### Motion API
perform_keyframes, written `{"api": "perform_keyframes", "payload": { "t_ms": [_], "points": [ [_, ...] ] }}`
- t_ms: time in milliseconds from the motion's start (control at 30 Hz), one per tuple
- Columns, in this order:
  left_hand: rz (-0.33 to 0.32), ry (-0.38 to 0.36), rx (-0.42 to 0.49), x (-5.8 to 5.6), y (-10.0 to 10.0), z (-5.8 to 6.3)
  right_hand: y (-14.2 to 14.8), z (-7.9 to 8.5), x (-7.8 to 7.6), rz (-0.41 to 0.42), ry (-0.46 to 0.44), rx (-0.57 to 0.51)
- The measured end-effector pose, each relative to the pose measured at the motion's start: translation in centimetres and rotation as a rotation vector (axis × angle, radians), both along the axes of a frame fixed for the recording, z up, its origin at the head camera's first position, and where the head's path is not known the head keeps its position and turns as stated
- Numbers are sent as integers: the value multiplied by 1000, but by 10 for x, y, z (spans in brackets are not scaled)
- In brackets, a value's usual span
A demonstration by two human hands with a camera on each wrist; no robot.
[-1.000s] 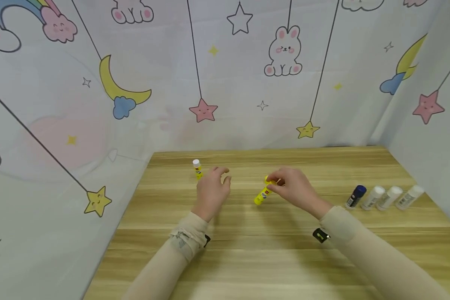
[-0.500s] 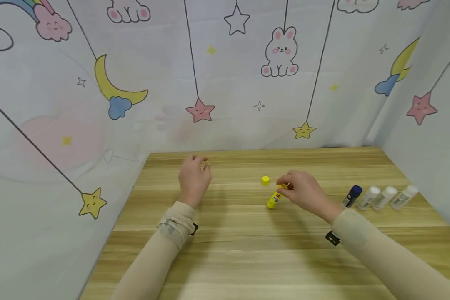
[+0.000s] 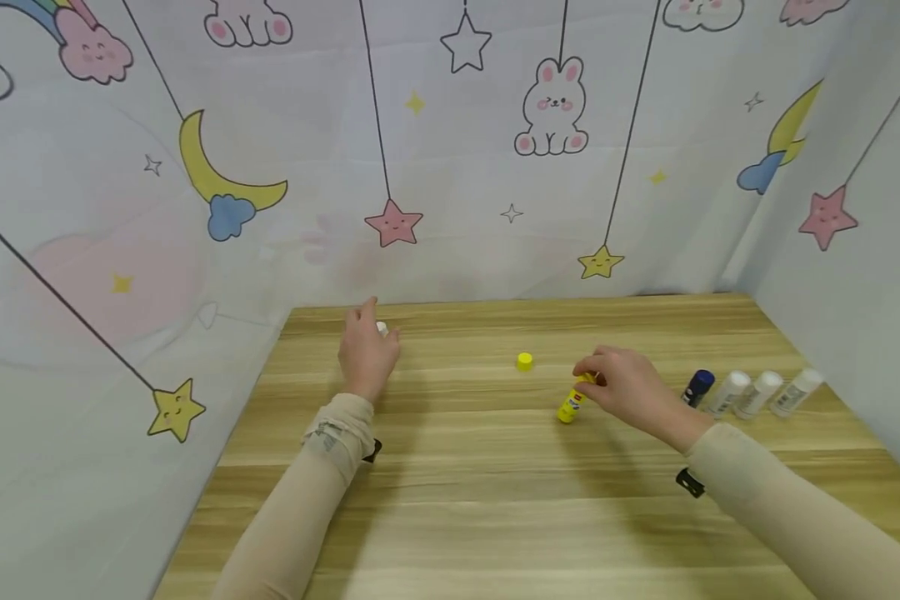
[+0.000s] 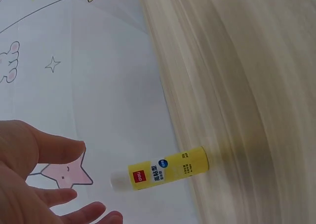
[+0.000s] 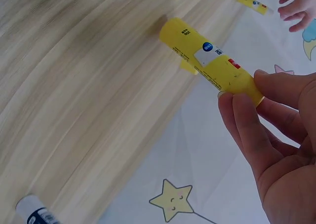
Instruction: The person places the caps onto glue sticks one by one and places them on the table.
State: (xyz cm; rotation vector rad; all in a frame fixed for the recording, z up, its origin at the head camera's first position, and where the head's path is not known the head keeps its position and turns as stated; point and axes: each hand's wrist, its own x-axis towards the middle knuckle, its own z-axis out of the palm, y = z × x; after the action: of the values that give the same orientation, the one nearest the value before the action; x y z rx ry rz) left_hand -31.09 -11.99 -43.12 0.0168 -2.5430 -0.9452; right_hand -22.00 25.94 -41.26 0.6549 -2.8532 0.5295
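In the head view my right hand pinches a yellow glue stick by its upper end, between thumb and fingertips. The stick leans slightly, its lower end close over the table, and the fingers hide its top in that view. My left hand reaches around another glue stick, whose white top shows behind the fingers. Seen from the left wrist, this yellow glue stick stands upright on the table, and the left hand is apart from it with fingers spread. A loose yellow cap lies between the hands.
Along the right side of the wooden table stand a dark blue tube and three white tubes in a row. A printed curtain hangs right behind the table's back edge.
My left hand has moved left and away to the white-topped glue stick, its fingers spreading. My right hand has carried its glue stick rightward, away from the loose yellow cap.
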Motion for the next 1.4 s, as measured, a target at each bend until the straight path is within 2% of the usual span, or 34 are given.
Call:
{"api": "perform_keyframes", "payload": {
  "t_ms": [233,400,667,833,1033,1400],
  "points": [
    [0,-148,44,-13,-12,-12,16,3,5,-18,-24,44],
    [-17,-181,50,-20,-18,-18,26,5,10,-25,-24,60],
    [-56,-252,146,-25,-24,-26,42,5,17,-58,-33,69],
    [-59,-274,176,-27,-26,-30,51,7,19,-72,-14,82],
    [-70,-268,113,-30,-29,-36,60,8,21,-94,-34,97],
    [-59,-255,88,-29,-27,-33,74,9,23,-112,-11,110]
  ]
}}
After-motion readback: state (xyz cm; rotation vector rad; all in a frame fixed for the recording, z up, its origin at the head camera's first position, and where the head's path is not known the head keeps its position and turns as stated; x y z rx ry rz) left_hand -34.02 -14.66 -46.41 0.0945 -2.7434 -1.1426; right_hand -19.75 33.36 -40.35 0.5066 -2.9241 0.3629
